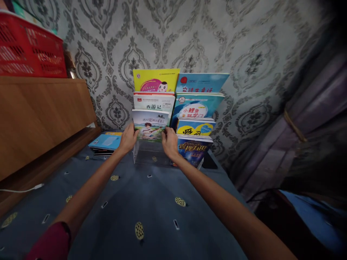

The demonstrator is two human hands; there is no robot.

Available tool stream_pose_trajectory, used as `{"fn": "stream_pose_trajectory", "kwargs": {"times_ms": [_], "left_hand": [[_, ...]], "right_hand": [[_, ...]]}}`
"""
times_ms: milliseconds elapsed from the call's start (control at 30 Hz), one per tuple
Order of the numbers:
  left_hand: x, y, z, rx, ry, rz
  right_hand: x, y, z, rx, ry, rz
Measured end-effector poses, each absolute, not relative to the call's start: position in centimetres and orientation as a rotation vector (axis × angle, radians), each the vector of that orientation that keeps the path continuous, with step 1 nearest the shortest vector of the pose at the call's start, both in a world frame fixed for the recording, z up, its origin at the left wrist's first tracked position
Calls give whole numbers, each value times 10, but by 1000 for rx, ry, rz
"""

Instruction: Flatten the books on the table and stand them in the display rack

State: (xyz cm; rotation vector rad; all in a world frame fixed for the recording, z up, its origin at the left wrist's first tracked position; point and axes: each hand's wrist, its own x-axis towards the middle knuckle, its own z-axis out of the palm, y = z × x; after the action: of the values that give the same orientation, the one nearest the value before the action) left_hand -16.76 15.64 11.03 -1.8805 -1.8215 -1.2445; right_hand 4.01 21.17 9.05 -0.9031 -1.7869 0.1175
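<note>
My left hand (pixel 128 138) and my right hand (pixel 170 142) grip the two side edges of a thin book (pixel 150 124) with a child in a green landscape on its cover. It stands upright, leaning back, in the left column of a clear tiered book stand (pixel 151 156). Behind it rise a white book (pixel 157 102) and a yellow book (pixel 155 77). To the right of my right hand, the other column bears a dark blue book (pixel 193 150), a yellow and blue book (pixel 196 127) and two blue books, one above the other.
Left of the stand lies a stack of books (pixel 105 142) with a blue one on top. A wooden cabinet (pixel 40 115) carries a red plastic basket (pixel 32 47). A dark flat object (pixel 210 161) lies right of the stand, near the curtain (pixel 282 119). Patterned blue cloth (pixel 130 202) covers the surface.
</note>
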Motion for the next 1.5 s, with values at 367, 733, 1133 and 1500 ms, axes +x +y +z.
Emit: {"fn": "stream_pose_trajectory", "kwargs": {"times_ms": [367, 733, 1133, 1500], "left_hand": [[-170, 160, 117, -1914, -1845, -1256], [-168, 163, 106, -1876, -1849, -1337], [-169, 156, 102, -1873, -1779, -1227], [-170, 136, 86, -1957, -1741, -1194]], "right_hand": [[39, 210, 89, -929, -1784, 63], [34, 216, 75, -984, -1770, 106], [37, 202, 64, -836, -1655, 198], [46, 177, 52, -754, -1673, 230]]}}
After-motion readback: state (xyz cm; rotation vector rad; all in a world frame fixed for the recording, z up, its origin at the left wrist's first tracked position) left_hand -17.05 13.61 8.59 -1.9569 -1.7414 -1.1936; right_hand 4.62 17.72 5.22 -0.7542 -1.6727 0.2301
